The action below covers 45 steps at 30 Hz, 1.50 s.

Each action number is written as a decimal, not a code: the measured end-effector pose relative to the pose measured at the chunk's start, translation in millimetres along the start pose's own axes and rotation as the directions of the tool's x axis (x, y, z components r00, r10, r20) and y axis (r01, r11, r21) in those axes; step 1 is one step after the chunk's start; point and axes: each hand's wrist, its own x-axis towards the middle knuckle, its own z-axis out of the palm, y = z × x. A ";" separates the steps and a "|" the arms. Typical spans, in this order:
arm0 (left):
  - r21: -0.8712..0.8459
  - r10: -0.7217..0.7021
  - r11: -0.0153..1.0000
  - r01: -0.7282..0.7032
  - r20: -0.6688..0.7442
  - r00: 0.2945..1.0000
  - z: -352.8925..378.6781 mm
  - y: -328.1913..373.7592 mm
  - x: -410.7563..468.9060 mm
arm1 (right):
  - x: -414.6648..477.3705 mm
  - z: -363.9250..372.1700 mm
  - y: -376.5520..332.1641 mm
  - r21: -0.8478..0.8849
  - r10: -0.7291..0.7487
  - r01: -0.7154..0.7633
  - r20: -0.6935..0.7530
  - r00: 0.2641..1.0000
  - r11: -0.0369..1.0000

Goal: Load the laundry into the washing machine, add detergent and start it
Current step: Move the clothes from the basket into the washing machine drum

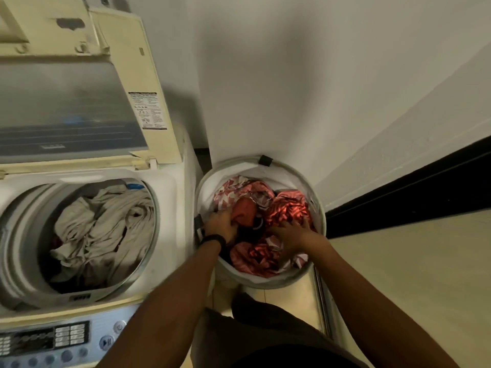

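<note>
Now both of your hands are down in the round laundry basket [210, 181]. It stands on the floor [398, 274] just beside the washing machine [175, 197], at its right side, close to the corner of the wall.

Your left hand [221, 225] has a black band [212, 239] on the wrist and is at the left edge of the basket. Its fingers are curled down into the clothes [288, 208] and grip an orange-red piece. Your right hand [291, 235] lies on top of a red striped cloth, with the fingers spread and pressing on it.

The clothes in the basket are red, pink and white-patterned, and something dark shows between the two hands.

The lid [66, 110] of the machine stands open, tilted back. Inside the drum [24, 235] lies a crumpled beige cloth [106, 224] that covers most of what you can see there. A little dark red shows under it at the left.

The control panel [53, 338] with its buttons is at the front of the machine, near your left forearm. A black skirting [411, 189] runs along the bottom of the wall on the right.
</note>
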 end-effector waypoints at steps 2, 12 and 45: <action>-0.055 0.061 0.997 -0.060 0.005 0.998 -35.5 12.8 2.7 | 1.2 -10.6 -4.0 0.182 -0.021 0.041 -0.113 0.993 0.982; -0.309 0.283 0.919 -0.244 0.089 0.955 -147.3 54.1 -22.5 | -15.0 -67.9 -36.9 0.425 -0.065 0.551 -0.747 0.662 0.718; -0.024 0.452 0.892 -0.452 -0.006 0.892 -192.6 106.6 -48.4 | -61.4 -88.5 -25.9 0.351 -0.053 0.497 -0.774 0.631 0.794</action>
